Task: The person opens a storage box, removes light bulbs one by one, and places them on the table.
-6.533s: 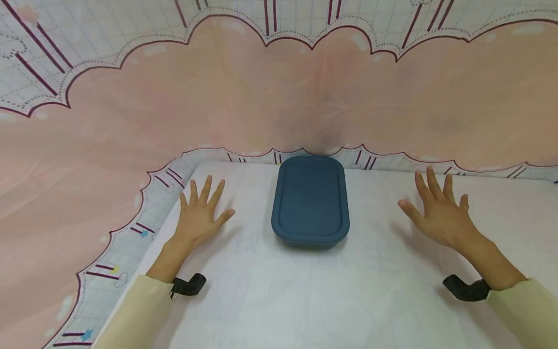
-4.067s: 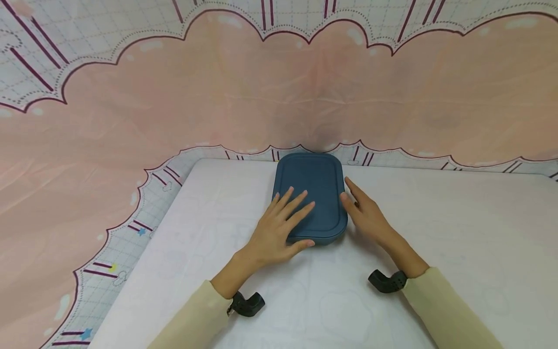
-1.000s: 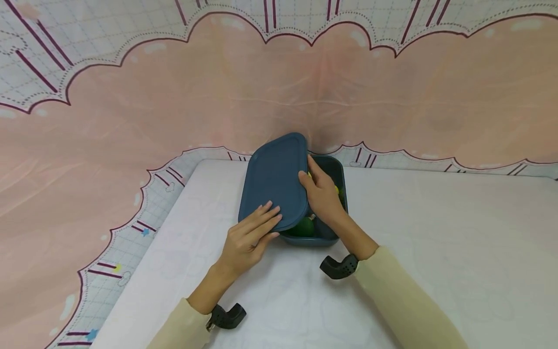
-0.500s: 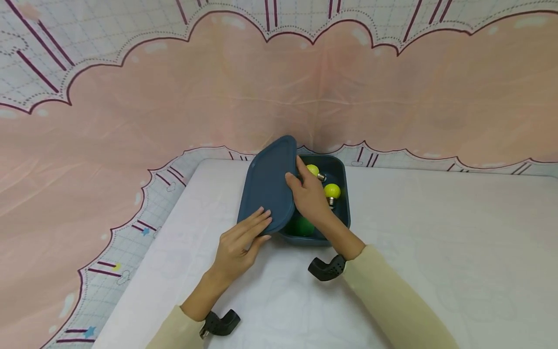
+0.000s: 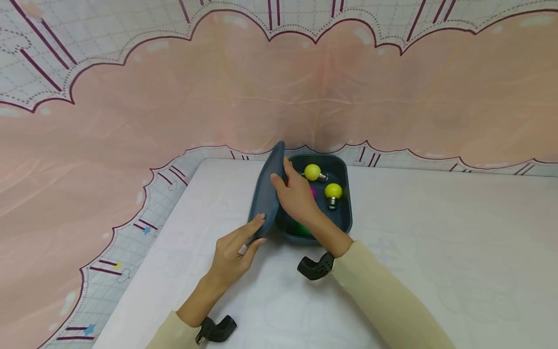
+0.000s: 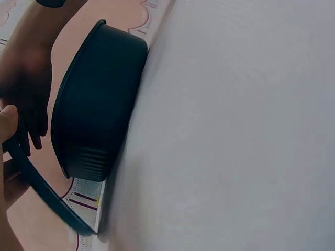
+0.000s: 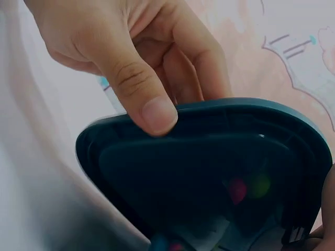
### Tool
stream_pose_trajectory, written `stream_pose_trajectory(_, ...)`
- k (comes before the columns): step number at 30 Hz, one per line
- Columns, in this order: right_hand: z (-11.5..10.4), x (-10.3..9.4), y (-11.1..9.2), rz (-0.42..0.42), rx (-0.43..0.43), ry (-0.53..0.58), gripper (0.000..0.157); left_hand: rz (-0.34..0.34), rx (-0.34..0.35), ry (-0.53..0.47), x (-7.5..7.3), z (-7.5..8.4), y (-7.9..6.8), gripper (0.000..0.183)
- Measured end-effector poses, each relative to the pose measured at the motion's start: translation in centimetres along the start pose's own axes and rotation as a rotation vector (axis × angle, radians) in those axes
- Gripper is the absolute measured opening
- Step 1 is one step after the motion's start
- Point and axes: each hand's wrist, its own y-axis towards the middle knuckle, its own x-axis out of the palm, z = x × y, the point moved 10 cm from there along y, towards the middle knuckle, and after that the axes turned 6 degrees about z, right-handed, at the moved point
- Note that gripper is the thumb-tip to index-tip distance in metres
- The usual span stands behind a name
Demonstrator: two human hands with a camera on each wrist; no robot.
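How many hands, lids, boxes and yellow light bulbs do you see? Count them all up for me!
Left hand and right hand: 2
Blue lid: 1
Blue box: 1
Yellow bulbs: 2
Total: 6

The right hand hides part of the box, so more bulbs could be there.

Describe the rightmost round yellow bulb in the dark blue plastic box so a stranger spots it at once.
On the white table stands an open, dark blue rectangular plastic box. Inside, near its right wall, lies a round yellow bulb with a silvery screw base. That base points toward the box's near side, while the yellow bulb farther back points its base rightward.
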Motion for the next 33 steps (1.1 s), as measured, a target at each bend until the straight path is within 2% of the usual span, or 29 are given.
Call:
stream_pose_trajectory(8, -0.9, 1.5, 0.1, -0.014, -0.025, -0.045, 0.061, 0.004, -0.092, -0.009, -0.8, -0.7, -0.8, 0.046)
stream_pose_trajectory(12, -0.9, 2.3, 0.1, -0.038, -0.027, -0.077, 0.061, -0.017, -0.130, -0.039, -1.0, -1.0, -0.9, 0.054)
stream_pose_trajectory(18, -1.8, 3.4, -0.1, -0.073, -0.124, -0.096, 0.062, -0.055, -0.128, 0.008, -1.3, -0.8, -0.8, 0.053)
stream_pose_trajectory(27, -3.1, 4.8, 0.4, -0.067, -0.258, -0.113, 0.059, -0.122, -0.110, 0.118, -1.7, -0.6, -0.7, 0.053)
stream_pose_trajectory(33, -3.9, 6.2, 0.7, -0.097, -0.303, -0.087, 0.057, -0.143, -0.121, 0.153, -2.5, -1.0, -0.9, 0.056)
